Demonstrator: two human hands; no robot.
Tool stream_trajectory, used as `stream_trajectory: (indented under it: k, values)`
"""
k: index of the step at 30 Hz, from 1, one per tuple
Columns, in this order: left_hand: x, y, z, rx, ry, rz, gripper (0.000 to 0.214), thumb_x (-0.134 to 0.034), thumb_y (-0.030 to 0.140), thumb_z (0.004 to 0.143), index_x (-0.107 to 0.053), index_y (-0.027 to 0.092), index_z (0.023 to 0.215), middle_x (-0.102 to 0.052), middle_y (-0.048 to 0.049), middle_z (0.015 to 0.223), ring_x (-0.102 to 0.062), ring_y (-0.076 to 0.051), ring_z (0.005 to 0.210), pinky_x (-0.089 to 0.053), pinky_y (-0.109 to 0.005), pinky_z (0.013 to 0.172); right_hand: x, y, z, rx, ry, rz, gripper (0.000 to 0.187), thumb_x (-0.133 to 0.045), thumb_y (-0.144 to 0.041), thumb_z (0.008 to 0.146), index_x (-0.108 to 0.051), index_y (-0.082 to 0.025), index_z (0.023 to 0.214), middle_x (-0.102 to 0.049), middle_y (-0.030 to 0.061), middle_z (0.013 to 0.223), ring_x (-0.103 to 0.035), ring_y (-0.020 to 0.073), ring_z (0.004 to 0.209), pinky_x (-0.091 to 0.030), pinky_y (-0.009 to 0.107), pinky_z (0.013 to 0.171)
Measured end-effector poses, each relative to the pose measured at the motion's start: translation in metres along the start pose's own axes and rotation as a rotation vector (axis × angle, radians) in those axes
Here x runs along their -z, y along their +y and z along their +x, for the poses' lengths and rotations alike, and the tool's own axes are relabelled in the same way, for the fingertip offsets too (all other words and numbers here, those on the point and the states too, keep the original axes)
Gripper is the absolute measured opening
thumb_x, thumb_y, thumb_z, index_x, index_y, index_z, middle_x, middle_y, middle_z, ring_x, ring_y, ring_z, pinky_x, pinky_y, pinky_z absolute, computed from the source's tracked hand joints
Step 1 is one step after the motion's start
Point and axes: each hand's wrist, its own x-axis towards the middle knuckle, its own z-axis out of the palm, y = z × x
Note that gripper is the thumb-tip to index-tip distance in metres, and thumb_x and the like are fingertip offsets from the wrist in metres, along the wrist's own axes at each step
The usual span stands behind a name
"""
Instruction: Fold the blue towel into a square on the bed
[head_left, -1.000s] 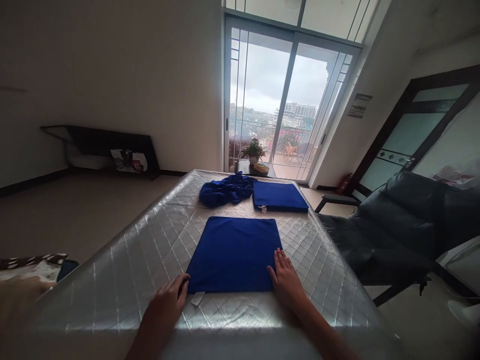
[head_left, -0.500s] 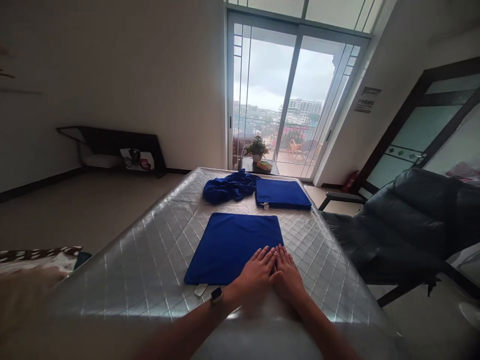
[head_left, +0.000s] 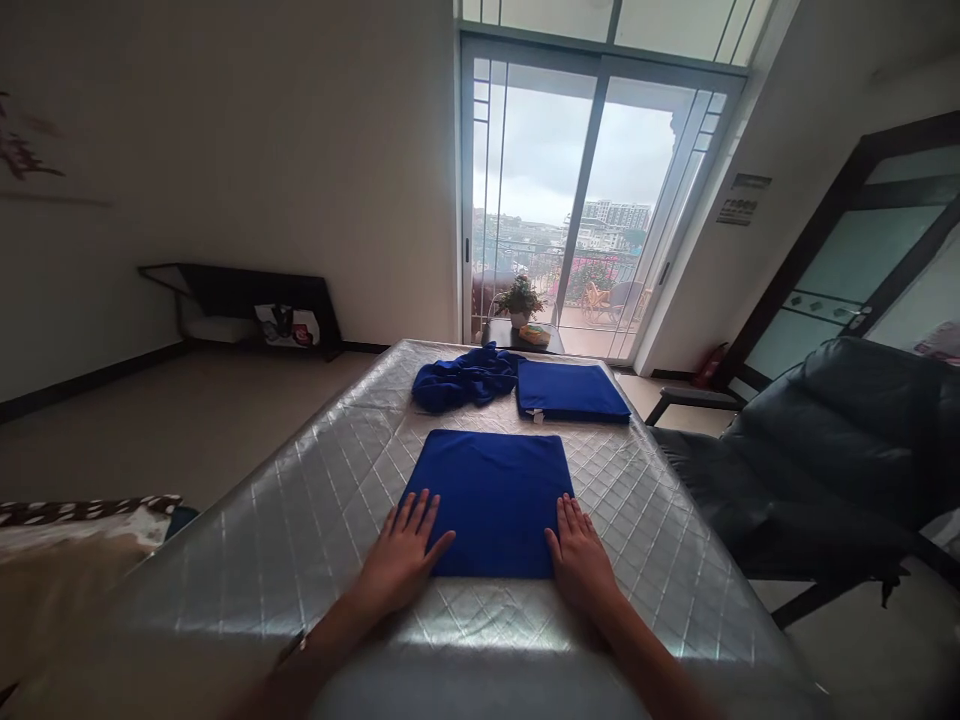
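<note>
Across to the left side of the blue cloth [head_left: 491, 490] comes my left hand [head_left: 401, 560], away from my right hand [head_left: 579, 555], which it lies beside half a second earlier. Now the two frame the cloth, one at each side. My left fingers are straight and fanned wide, thumb stretched out toward the middle; my right fingers are straight too, lying nearly together, thumb slightly apart on the fabric. Both palms face down, flat, gripping nothing.

And what a tidy piece it is! Plain deep blue, folded into a flat, smooth four-sided shape, right in front of me on the silver table [head_left: 315, 530]. Its far edge runs straight, its near edge straight too between my hands; the near left corner hides under my left hand.

Room now: a broad stretch of diamond-patterned silver opens to the left, a slimmer one to the right, and a strip lies between the near edge and me. Ahead, a narrow gap, then a blue stack [head_left: 574, 390] near the table's right edge, a white tag [head_left: 535, 415] at its front. Close against its left sits a crumpled blue heap [head_left: 461, 380]. Beyond the right edge, a black armchair [head_left: 810, 450] stands near.
</note>
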Motion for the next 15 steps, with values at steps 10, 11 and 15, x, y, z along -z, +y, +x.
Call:
stream_trajectory:
  k: [10,11,15]
  values:
    - [0.009,-0.023,-0.03,0.029,-0.059,-0.075,0.084,-0.029,0.07,0.091,-0.021,0.013,0.153,-0.01,-0.0131,0.161,-0.012,-0.028,0.149,-0.021,-0.048,0.12,-0.002,-0.004,-0.01,0.025,-0.042,-0.024,0.067,-0.018,-0.045,0.101,-0.019,-0.002,0.151,-0.01,0.0121,0.16,-0.006,0.02,0.148,-0.011,0.035,0.121]
    - [0.008,-0.024,-0.031,0.037,-0.071,-0.074,0.086,-0.029,0.071,0.09,-0.02,0.013,0.153,-0.01,-0.0124,0.161,-0.012,-0.028,0.149,-0.021,-0.048,0.12,-0.002,-0.004,-0.011,0.02,-0.049,-0.024,0.067,-0.018,-0.046,0.101,-0.019,-0.002,0.152,-0.01,0.0116,0.16,-0.006,0.0198,0.148,-0.01,0.035,0.121]
    - [0.0,-0.029,-0.03,0.042,-0.047,-0.062,0.086,-0.028,0.072,0.09,-0.021,0.014,0.153,-0.01,-0.0101,0.161,-0.012,-0.026,0.149,-0.02,-0.047,0.12,0.0,-0.003,-0.01,0.025,-0.06,-0.04,0.068,-0.018,-0.047,0.1,-0.022,-0.003,0.151,-0.012,0.0109,0.16,-0.009,0.0205,0.148,-0.011,0.035,0.121]
